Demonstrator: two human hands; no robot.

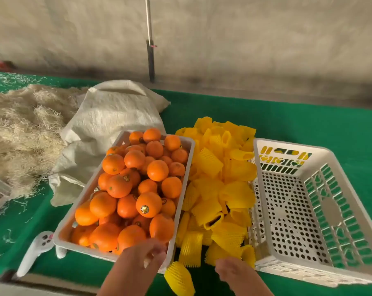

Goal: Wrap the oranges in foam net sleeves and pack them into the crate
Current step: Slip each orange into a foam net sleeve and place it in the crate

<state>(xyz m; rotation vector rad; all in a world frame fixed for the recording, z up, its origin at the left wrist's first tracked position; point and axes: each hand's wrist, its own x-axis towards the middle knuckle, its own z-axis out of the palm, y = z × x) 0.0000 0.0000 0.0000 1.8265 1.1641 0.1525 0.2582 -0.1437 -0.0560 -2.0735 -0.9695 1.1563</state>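
A white tray (82, 194) heaped with several oranges (148, 204) stands left of centre on the green table. To its right lies a pile of yellow foam net sleeves (223, 189), and beyond them an empty white perforated crate (287, 144). My left hand (142, 260) hovers over the tray's near right corner with loosely curled fingers and holds nothing I can see. My right hand (231, 271) is at the near edge of the sleeve pile, fingers relaxed, blurred. One loose sleeve (178, 278) lies between my hands.
A white woven sack (108, 116) lies behind the tray, with a heap of straw-like wood wool (21, 129) at the far left. A white handheld controller (35, 251) rests near the tray's left corner. A pole (151, 56) stands against the back wall.
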